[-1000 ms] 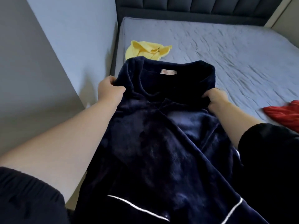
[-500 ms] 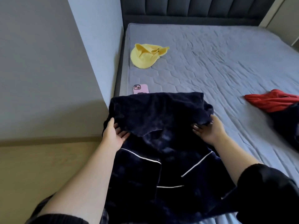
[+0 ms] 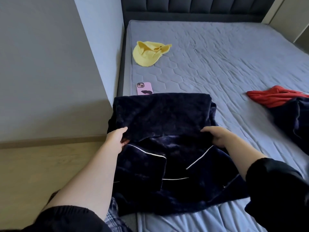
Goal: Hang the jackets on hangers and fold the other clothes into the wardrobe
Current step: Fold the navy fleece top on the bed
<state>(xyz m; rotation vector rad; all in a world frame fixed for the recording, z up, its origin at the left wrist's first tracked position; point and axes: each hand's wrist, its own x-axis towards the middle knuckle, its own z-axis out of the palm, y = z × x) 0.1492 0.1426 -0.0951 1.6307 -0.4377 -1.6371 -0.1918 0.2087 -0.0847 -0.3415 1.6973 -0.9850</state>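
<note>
Both hands pinch the turned-down edge of the navy fleece top. My left hand has its thumb over the flap and its fingers tucked under it. My right hand curls over the same edge on the other side; its fingertips are buried in the pile, so I judge that it is gripping rather than only pressing, but I can't see the pinch itself.

The top sits at lower centre of the frame, on the near part of the bed. It is dark navy, plush and faintly shiny. Its upper half is folded toward me over the lower half, making a broad flat band. Below the band, thin white lines trim the front and what look like pockets. Its bottom hem lies bunched on the mattress.

A pink phone lies just beyond the fold, touching or nearly touching it. A yellow cap rests further up, left of centre. At the right edge a red garment lies against another dark garment.
</note>
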